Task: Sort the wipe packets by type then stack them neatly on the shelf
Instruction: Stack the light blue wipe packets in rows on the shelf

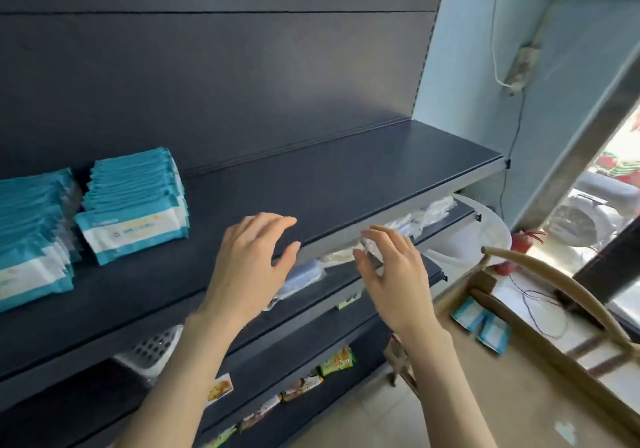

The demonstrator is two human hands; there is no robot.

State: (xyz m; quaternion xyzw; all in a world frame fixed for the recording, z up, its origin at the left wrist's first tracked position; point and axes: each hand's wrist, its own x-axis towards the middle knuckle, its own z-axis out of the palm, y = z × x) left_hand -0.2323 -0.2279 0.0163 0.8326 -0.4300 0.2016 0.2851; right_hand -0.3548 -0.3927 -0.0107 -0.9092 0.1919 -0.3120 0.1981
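Note:
Two stacks of teal-and-white wipe packets stand on the dark shelf: one stack left of the middle and a second stack at the far left edge. My left hand hovers over the shelf's front edge with its fingers spread and empty. My right hand is beside it, just in front of the shelf edge, fingers relaxed and holding nothing. Two small teal packets lie on the seat of a wooden chair at the lower right.
Lower shelves hold bagged items, a white perforated basket and snack packets. A white round basin sits at the shelf's right end. A red object stands by the bright doorway.

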